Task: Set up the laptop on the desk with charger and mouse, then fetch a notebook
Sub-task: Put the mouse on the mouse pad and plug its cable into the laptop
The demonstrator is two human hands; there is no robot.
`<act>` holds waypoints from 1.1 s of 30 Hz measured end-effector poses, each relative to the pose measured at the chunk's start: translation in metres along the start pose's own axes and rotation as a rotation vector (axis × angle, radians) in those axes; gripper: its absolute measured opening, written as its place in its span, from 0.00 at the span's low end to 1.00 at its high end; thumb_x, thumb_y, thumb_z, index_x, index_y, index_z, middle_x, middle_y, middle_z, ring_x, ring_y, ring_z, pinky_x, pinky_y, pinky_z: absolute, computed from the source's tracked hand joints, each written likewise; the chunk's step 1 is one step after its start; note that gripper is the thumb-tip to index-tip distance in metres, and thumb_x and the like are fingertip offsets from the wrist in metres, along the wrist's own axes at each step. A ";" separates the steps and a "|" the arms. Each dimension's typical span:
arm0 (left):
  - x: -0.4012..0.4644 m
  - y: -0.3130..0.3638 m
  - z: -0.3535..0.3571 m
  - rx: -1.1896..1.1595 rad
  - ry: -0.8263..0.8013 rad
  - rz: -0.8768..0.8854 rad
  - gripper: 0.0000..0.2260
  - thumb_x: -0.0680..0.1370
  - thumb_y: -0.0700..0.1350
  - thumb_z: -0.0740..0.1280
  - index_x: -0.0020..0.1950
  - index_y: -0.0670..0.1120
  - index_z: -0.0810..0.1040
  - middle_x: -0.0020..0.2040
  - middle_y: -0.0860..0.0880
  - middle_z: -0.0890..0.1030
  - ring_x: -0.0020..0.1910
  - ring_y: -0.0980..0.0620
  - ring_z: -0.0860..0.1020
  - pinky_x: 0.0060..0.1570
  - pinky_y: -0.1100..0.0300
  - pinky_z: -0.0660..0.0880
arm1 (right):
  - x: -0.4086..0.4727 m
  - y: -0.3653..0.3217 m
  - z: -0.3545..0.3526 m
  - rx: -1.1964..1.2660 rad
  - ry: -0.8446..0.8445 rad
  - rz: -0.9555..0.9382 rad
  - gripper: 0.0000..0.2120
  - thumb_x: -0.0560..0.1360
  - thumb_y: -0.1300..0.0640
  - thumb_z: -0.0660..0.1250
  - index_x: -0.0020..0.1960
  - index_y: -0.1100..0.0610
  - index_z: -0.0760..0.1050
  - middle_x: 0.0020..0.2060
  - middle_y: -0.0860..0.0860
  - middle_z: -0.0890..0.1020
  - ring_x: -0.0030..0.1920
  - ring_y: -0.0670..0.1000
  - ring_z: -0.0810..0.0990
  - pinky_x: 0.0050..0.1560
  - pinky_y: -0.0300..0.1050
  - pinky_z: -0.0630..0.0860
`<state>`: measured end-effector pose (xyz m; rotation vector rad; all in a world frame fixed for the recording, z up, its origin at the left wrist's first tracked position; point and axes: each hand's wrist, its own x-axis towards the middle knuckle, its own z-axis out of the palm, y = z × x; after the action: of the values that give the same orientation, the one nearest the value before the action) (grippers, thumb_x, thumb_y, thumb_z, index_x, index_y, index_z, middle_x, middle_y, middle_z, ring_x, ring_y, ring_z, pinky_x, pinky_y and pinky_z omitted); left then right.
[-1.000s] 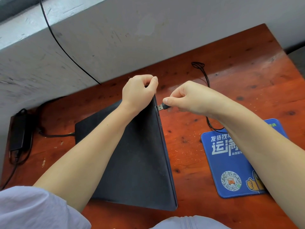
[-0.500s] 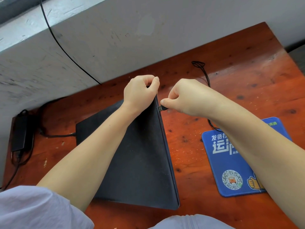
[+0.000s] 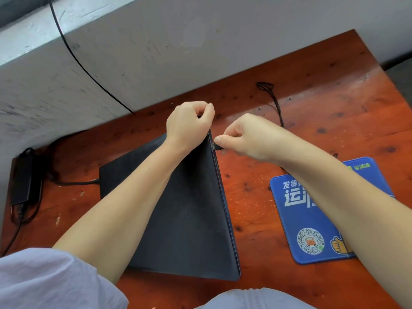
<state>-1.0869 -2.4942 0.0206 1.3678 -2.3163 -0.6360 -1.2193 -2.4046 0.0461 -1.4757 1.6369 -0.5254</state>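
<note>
Head: right hand (image 3: 245, 137) pinches plug (image 3: 218, 147) at laptop (image 3: 187, 210) (closed).

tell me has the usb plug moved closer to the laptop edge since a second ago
Yes. The usb plug moved left, closing its gap to the laptop edge, pinched by the right hand.

Plain study or office corner, looks like a dorm or basic workroom. Worn reddish-brown wooden counter (image 3: 323, 90), varnish scuffed, dark knots and pale crumbs on top, pushed against a scratched grey-white wall (image 3: 145, 52) with a ledge above. Thin black cable (image 3: 73, 54) runs down the wall. Closed dark laptop (image 3: 189, 208) on the counter, black power brick (image 3: 23, 177) with coiled lead at the left edge, blue promo mouse pad (image 3: 312, 219) with Chinese text and a QR code at right. No decoration, bare utilitarian finish.
</note>
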 end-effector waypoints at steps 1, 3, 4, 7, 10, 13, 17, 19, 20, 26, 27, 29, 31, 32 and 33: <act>-0.001 0.000 0.001 -0.003 -0.005 0.005 0.18 0.77 0.46 0.58 0.30 0.38 0.70 0.23 0.51 0.64 0.27 0.50 0.65 0.30 0.61 0.60 | 0.000 0.000 0.000 0.003 -0.029 -0.002 0.21 0.76 0.47 0.62 0.40 0.66 0.77 0.24 0.50 0.66 0.19 0.45 0.59 0.18 0.34 0.57; -0.002 -0.001 0.002 -0.004 -0.007 0.007 0.18 0.77 0.46 0.58 0.30 0.39 0.70 0.22 0.51 0.64 0.27 0.50 0.65 0.29 0.60 0.60 | 0.001 0.001 0.003 0.000 -0.030 -0.013 0.22 0.76 0.47 0.62 0.41 0.67 0.77 0.23 0.50 0.65 0.19 0.45 0.59 0.18 0.34 0.57; -0.002 -0.001 0.002 -0.002 -0.005 0.006 0.18 0.77 0.46 0.58 0.30 0.39 0.71 0.23 0.51 0.64 0.27 0.50 0.65 0.29 0.60 0.60 | 0.001 0.001 0.005 -0.006 -0.012 -0.016 0.22 0.77 0.47 0.62 0.40 0.68 0.77 0.23 0.50 0.65 0.20 0.45 0.60 0.20 0.36 0.58; 0.001 -0.002 0.006 0.013 0.003 -0.008 0.18 0.76 0.47 0.57 0.30 0.39 0.71 0.23 0.50 0.66 0.27 0.50 0.66 0.29 0.59 0.61 | 0.003 0.003 0.010 -0.032 0.022 -0.012 0.22 0.77 0.48 0.61 0.34 0.65 0.73 0.24 0.50 0.66 0.24 0.50 0.62 0.26 0.41 0.60; 0.003 -0.007 0.013 0.055 0.016 -0.043 0.18 0.75 0.49 0.57 0.28 0.42 0.69 0.23 0.49 0.65 0.26 0.50 0.65 0.29 0.59 0.62 | 0.008 0.011 0.012 -0.012 0.019 0.021 0.21 0.77 0.47 0.61 0.29 0.57 0.66 0.22 0.48 0.64 0.22 0.48 0.61 0.24 0.40 0.59; 0.008 -0.012 0.029 0.090 -0.010 -0.072 0.18 0.75 0.49 0.56 0.25 0.46 0.62 0.22 0.49 0.63 0.24 0.52 0.63 0.28 0.60 0.61 | 0.019 0.028 0.014 -0.027 -0.032 0.048 0.21 0.76 0.47 0.61 0.28 0.56 0.64 0.23 0.48 0.64 0.22 0.46 0.61 0.24 0.41 0.59; 0.015 -0.022 0.062 0.168 -0.101 -0.139 0.18 0.75 0.49 0.57 0.26 0.47 0.62 0.22 0.50 0.66 0.27 0.49 0.67 0.31 0.58 0.63 | 0.034 0.058 0.023 -0.129 -0.073 0.102 0.19 0.77 0.46 0.59 0.33 0.57 0.68 0.25 0.49 0.68 0.28 0.50 0.68 0.27 0.43 0.62; 0.016 -0.029 0.080 0.201 -0.157 -0.158 0.17 0.75 0.50 0.57 0.27 0.47 0.65 0.25 0.50 0.70 0.31 0.46 0.72 0.33 0.58 0.63 | 0.038 0.075 0.032 -0.210 -0.067 0.112 0.18 0.78 0.45 0.57 0.34 0.55 0.71 0.28 0.48 0.72 0.35 0.54 0.72 0.32 0.46 0.65; 0.016 -0.032 0.086 0.211 -0.182 -0.158 0.16 0.76 0.50 0.56 0.28 0.47 0.67 0.27 0.50 0.72 0.33 0.44 0.73 0.34 0.58 0.64 | 0.039 0.082 0.038 -0.235 -0.054 0.114 0.17 0.78 0.45 0.57 0.36 0.53 0.71 0.30 0.48 0.74 0.38 0.56 0.74 0.33 0.47 0.65; 0.011 -0.046 0.108 0.241 -0.187 -0.168 0.13 0.76 0.50 0.58 0.33 0.48 0.70 0.33 0.49 0.77 0.38 0.44 0.75 0.36 0.59 0.63 | 0.045 0.115 0.061 -0.286 0.041 0.066 0.11 0.79 0.48 0.57 0.55 0.53 0.72 0.51 0.52 0.80 0.52 0.56 0.76 0.43 0.49 0.69; 0.009 -0.046 0.109 0.247 -0.162 -0.153 0.12 0.77 0.49 0.58 0.35 0.47 0.72 0.36 0.47 0.79 0.40 0.44 0.76 0.37 0.58 0.64 | 0.046 0.117 0.062 -0.297 0.046 0.052 0.11 0.79 0.49 0.57 0.56 0.53 0.72 0.52 0.52 0.79 0.54 0.55 0.75 0.44 0.49 0.69; 0.006 -0.046 0.111 0.247 -0.114 -0.118 0.12 0.77 0.48 0.59 0.38 0.44 0.76 0.40 0.45 0.82 0.46 0.44 0.76 0.39 0.56 0.67 | 0.047 0.121 0.065 -0.328 0.061 0.030 0.11 0.79 0.49 0.57 0.57 0.53 0.72 0.52 0.51 0.78 0.56 0.54 0.73 0.47 0.51 0.71; 0.002 -0.046 0.112 0.232 -0.091 -0.101 0.12 0.77 0.47 0.60 0.40 0.41 0.76 0.42 0.44 0.81 0.48 0.43 0.74 0.43 0.52 0.69 | 0.047 0.124 0.067 -0.361 0.077 0.001 0.12 0.79 0.49 0.57 0.57 0.54 0.72 0.51 0.52 0.77 0.56 0.54 0.72 0.50 0.53 0.73; 0.001 -0.045 0.112 0.211 -0.085 -0.110 0.10 0.77 0.46 0.61 0.41 0.41 0.75 0.45 0.43 0.80 0.49 0.43 0.73 0.45 0.51 0.69 | 0.047 0.125 0.068 -0.378 0.091 -0.018 0.12 0.79 0.50 0.58 0.57 0.54 0.72 0.51 0.52 0.76 0.55 0.54 0.72 0.51 0.53 0.72; 0.001 -0.044 0.112 0.178 -0.079 -0.132 0.09 0.76 0.45 0.62 0.42 0.40 0.74 0.47 0.42 0.77 0.50 0.43 0.73 0.47 0.50 0.70 | 0.047 0.126 0.069 -0.395 0.106 -0.036 0.12 0.79 0.50 0.58 0.57 0.55 0.73 0.51 0.53 0.76 0.55 0.55 0.72 0.51 0.52 0.72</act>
<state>-1.1147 -2.4923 -0.0960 1.6144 -2.4092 -0.5420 -1.2363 -2.4062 -0.1039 -1.7898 1.8776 -0.3134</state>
